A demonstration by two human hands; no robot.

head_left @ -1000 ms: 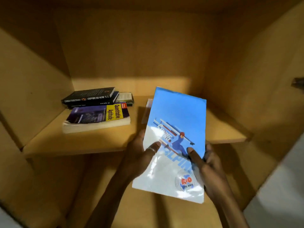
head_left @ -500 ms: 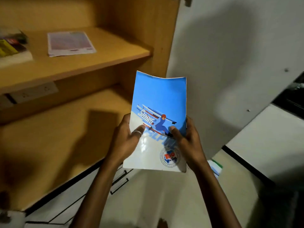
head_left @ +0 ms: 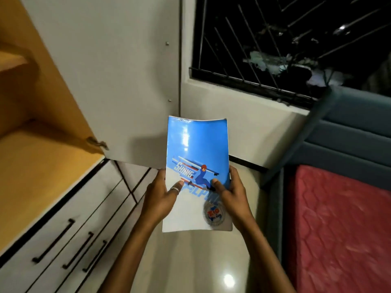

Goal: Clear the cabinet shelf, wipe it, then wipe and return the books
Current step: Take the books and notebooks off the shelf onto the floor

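Observation:
A thin blue and white book (head_left: 196, 149) with a skier on its cover is held upright in front of me, slightly bowed. My left hand (head_left: 161, 196) grips its left edge, thumb on the cover. My right hand (head_left: 231, 192) grips the right edge the same way. The wooden cabinet (head_left: 38, 157) is at the left; only a corner of its upper shelf (head_left: 10, 60) shows. The other books are out of view.
The open white cabinet door (head_left: 118, 77) hangs just left of the book. White drawers (head_left: 69, 235) with black handles run below the cabinet. A barred dark window (head_left: 275, 39) is ahead, a red mattress (head_left: 338, 229) on a blue bed frame at right, and glossy floor below.
My view has swung right, away from the cabinet shelves toward the window and bed. Both hands have carried the blue book out of the cabinet and keep the same grip.

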